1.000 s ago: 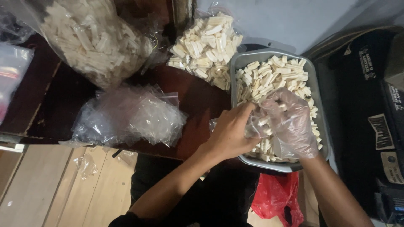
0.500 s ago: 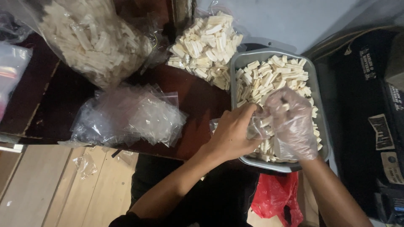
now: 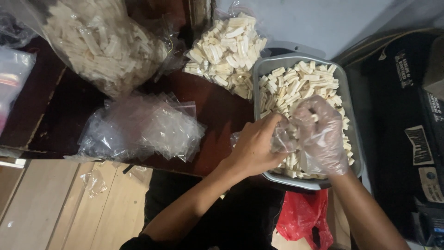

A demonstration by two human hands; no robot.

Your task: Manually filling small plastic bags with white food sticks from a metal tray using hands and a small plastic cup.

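Observation:
A grey metal tray (image 3: 354, 139) at the right holds many pale stick-shaped snack pieces (image 3: 296, 85). My bare left hand (image 3: 254, 148) grips the mouth of a small clear plastic bag (image 3: 283, 139) over the tray's near left side. My right hand (image 3: 321, 134), in a thin transparent glove, is closed around a few of the pale pieces right at the bag's opening. The two hands touch at the bag.
A dark wooden table (image 3: 212, 111) carries a heap of empty small clear bags (image 3: 143, 127), a big filled bag of sticks (image 3: 99, 39) at the top left and another filled bag (image 3: 229, 51) behind the tray. A red plastic bag (image 3: 305, 215) lies below.
The gloved right hand has shifted slightly up and back at the bag mouth; the left hand keeps its grip on the bag. Nothing else moved.

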